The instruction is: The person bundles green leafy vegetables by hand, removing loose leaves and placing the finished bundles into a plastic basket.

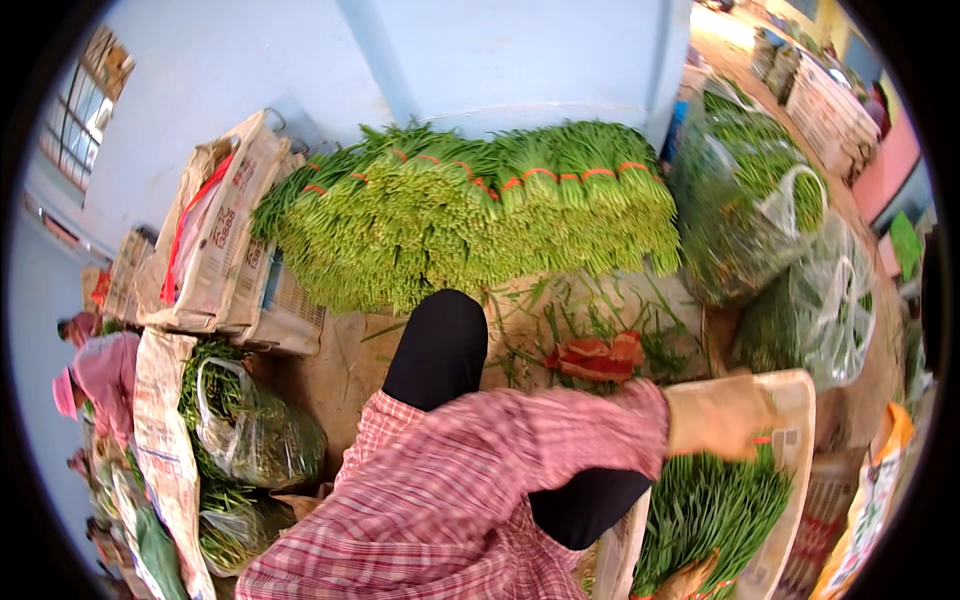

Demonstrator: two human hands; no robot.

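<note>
My left arm, in a red plaid sleeve, reaches across to the right. My left hand (715, 415) is over the far end of a pale plastic crate (795, 400), blurred by motion, so its grip does not show. A bit of red-orange lies by its fingertips. Long green garlic chives (715, 505) fill the crate. At the bottom edge my right hand (692, 578), partly cut off, is closed on a bunch of them near orange bands. A large stack of banded chive bunches (430, 235) lies against the wall, pale stem ends toward me.
Loose leaves and a torn red-and-tan piece (597, 356) lie on the floor. Bags of greens (745, 190) stand at right, with more bags (265, 430) at left. Upright crates (225, 225) stand by the blue wall (520, 50). A person in pink (105, 380) is farther left.
</note>
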